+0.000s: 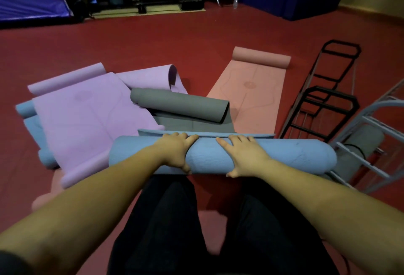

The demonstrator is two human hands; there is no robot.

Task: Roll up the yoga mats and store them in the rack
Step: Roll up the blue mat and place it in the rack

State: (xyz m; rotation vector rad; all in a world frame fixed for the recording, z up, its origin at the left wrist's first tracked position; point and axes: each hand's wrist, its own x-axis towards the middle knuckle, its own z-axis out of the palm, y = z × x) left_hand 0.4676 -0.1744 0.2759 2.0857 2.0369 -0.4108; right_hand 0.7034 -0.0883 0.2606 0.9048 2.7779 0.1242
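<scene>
A: Where's the blue mat (262, 156)?

B: Right before the knees, nearly rolled — long axis left to right, one end pointing at the grey rack (371, 143).

A: And the grip?

B: Left hand (175, 152) and right hand (242, 154) both curl over the roll, fingers on top, thumbs under.

A: Which hand is nearer the rack?

B: The right. A grey roll seems stored there already — hard to tell in this light.

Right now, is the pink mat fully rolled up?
No, the pink mat lies mostly flat on the floor, with only its far end rolled.
</scene>
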